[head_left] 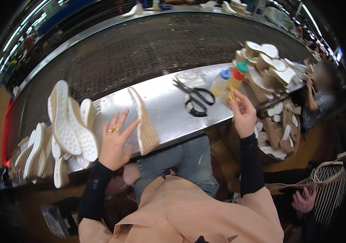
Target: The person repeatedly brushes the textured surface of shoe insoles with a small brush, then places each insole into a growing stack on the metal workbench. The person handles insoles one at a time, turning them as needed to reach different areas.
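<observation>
My left hand (117, 139) is open, fingers spread, a ring on one finger. Its fingertips are right by a wedge sole (144, 121) with a woven tan side and white edge, lying on the metal bench; whether they touch it I cannot tell. At the bench's right, my right hand (244, 113) pinches a thin yellowish wooden stick (233, 92), its lower end near a small yellow thing I cannot make out. Close by stand a blue-capped bottle (220, 84) and a red-and-yellow bottle with a green cap (240, 73). Black-handled scissors (195, 98) lie between the sole and the bottles.
White-topped wedge soles are piled at the left (65, 121) and at the far right (268, 65). Below the right pile sits a container of more soles (278, 133). A dark mesh conveyor (112, 56) runs behind the metal bench (173, 125). Another person (321, 93) is at the right.
</observation>
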The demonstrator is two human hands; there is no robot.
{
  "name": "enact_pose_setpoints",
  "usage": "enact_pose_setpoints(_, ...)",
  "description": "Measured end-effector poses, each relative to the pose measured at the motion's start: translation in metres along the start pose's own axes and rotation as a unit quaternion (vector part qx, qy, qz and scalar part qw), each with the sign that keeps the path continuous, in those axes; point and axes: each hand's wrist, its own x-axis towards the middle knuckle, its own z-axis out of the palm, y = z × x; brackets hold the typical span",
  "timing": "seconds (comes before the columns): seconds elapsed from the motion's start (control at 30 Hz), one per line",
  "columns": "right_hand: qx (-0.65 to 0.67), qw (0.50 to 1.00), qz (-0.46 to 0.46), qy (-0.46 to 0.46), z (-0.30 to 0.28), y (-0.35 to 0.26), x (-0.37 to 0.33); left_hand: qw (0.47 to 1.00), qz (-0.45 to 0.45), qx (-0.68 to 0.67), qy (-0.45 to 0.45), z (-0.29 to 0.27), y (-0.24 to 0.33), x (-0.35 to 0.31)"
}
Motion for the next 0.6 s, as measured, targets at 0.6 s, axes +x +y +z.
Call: enact_pose_setpoints(0.6, -0.241, 0.969, 0.002, -0.053, -0.029, -0.006, 0.040, 0.671, -0.029, -0.717, 0.187, -0.012, -0.056, 0.066)
